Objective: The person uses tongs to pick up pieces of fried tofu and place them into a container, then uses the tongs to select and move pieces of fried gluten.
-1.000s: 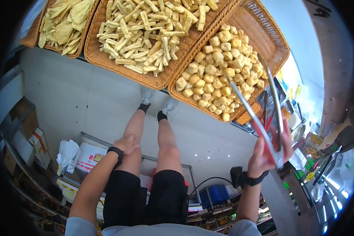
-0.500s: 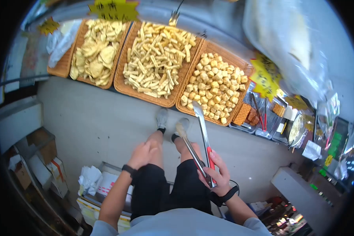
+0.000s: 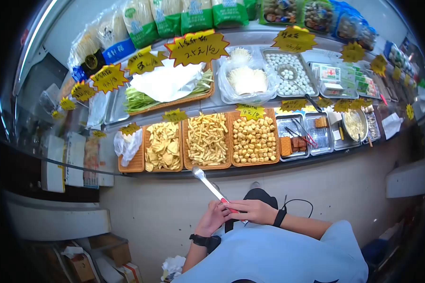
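Metal tongs (image 3: pixel 206 180) with red on the handle point away from my body, toward the front edge of the food display. My right hand (image 3: pixel 254 211) is closed on the handle end. My left hand (image 3: pixel 212 218) meets it from the other side, its fingers curled against the handle. The tongs' two arms lie close together. Beyond the tips are wicker baskets of fried strips (image 3: pixel 207 140), flat yellow pieces (image 3: pixel 163 148) and small fried tofu cubes (image 3: pixel 254 140). The tips appear to touch none of this food.
Metal trays (image 3: pixel 320 137) with brown blocks and small tongs continue to the right, beside a bowl (image 3: pixel 355 125). Behind are green vegetables (image 3: pixel 146 98), bagged white mushrooms (image 3: pixel 248 80), white balls (image 3: pixel 290 73) and yellow price signs (image 3: pixel 197 48). Boxes (image 3: pixel 80 269) stand at lower left.
My view has lifted, bringing the back of the display into sight. My left hand has come over to the tongs, which now slant left with their arms closer together.
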{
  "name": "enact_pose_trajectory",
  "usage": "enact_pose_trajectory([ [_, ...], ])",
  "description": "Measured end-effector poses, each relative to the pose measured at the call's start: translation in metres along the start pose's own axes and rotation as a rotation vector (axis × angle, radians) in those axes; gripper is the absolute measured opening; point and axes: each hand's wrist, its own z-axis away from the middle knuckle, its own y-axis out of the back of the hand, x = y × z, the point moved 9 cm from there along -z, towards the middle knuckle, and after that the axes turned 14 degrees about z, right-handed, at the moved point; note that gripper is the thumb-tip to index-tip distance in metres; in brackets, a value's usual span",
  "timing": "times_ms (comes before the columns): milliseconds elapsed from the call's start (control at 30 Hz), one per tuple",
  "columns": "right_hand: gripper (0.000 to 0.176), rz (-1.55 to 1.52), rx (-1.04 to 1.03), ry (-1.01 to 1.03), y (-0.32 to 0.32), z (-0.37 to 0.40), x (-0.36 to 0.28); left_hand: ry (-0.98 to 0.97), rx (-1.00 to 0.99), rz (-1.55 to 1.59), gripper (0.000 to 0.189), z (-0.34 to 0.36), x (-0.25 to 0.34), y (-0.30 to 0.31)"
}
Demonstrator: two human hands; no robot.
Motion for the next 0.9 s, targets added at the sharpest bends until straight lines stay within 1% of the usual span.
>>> enact_pose_trajectory([
  [67,0.032,0.046,-0.013,0.060,-0.005,-0.010,-0.021,0.006,-0.030,0.015,0.048,0.009,0.008,0.005],
  [100,0.033,0.068,-0.024,0.089,-0.011,-0.013,-0.033,0.011,-0.011,0.003,0.047,0.019,0.013,0.000],
  [167,0.036,0.060,-0.098,0.067,-0.029,-0.023,-0.055,0.016,0.030,-0.011,0.045,0.041,0.025,-0.013],
  [233,0.038,0.078,-0.150,0.077,-0.050,-0.036,-0.081,0.017,0.045,-0.044,0.045,0.067,0.039,0.009],
  [333,0.044,0.180,-0.090,0.071,-0.057,-0.071,-0.132,-0.047,0.136,-0.133,0.045,0.114,0.079,0.072],
  [367,0.044,0.160,-0.058,0.055,-0.049,-0.083,-0.150,-0.084,0.175,-0.148,0.046,0.134,0.088,0.086],
  [400,0.044,0.147,-0.027,0.048,-0.034,-0.099,-0.164,-0.136,0.220,-0.150,0.038,0.157,0.099,0.096],
  [433,0.044,0.136,0.007,0.045,-0.016,-0.118,-0.178,-0.150,0.251,-0.126,0.034,0.175,0.112,0.102],
  [467,0.037,0.185,0.108,0.007,0.016,-0.134,-0.194,-0.159,0.290,-0.101,0.030,0.195,0.122,0.110],
  [500,0.031,0.193,0.278,0.035,0.057,-0.155,-0.219,-0.161,0.334,-0.076,0.026,0.214,0.127,0.119],
  [567,0.034,0.250,0.484,0.086,0.125,-0.178,-0.274,-0.262,0.336,-0.051,0.023,0.233,0.148,0.124],
  [600,0.036,0.191,0.673,0.174,0.150,-0.179,-0.302,-0.303,0.343,-0.043,0.022,0.239,0.158,0.125],
  [633,0.038,0.189,0.922,0.313,0.166,-0.174,-0.332,-0.336,0.308,-0.048,0.023,0.243,0.166,0.119],
  [700,0.037,0.113,0.843,0.378,0.193,-0.180,-0.385,-0.377,0.291,-0.037,0.025,0.251,0.176,0.107],
  [800,0.061,0.090,0.518,0.518,0.221,-0.208,-0.427,-0.388,0.245,-0.105,0.027,0.260,0.179,0.091],
  [867,0.050,0.185,0.664,0.425,0.221,-0.193,-0.437,-0.377,0.224,-0.116,0.029,0.262,0.180,0.087],
  [900,0.048,0.224,0.729,0.380,0.221,-0.190,-0.434,-0.380,0.210,-0.110,0.030,0.263,0.177,0.085],
])
